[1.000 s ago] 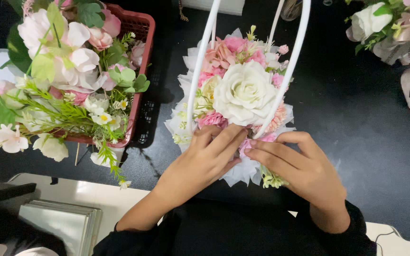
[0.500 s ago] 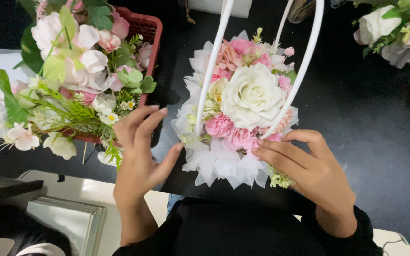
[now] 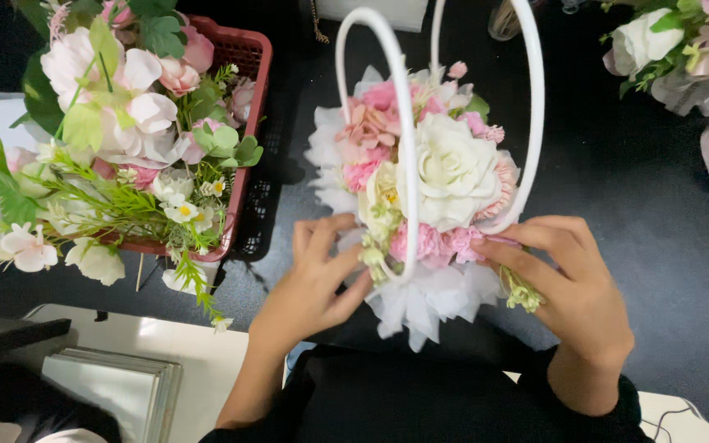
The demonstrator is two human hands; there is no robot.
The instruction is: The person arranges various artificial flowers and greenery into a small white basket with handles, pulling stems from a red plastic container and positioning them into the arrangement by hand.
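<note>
Your left hand (image 3: 313,283) and right hand (image 3: 572,287), fingers spread, cup the bouquet (image 3: 428,189) at frame centre; press harder and its white hoops (image 3: 408,164) could tip; petals may crush.

A flower basket (image 3: 432,176) with two hoop handles (image 3: 387,148) stands on the bench (image 3: 633,246), between the left hand (image 3: 313,283) and right hand (image 3: 572,283). Left of it sits a crate (image 3: 248,148) filled with loose flowers (image 3: 116,123). Another bouquet (image 3: 687,49) lies at the far right.
</note>
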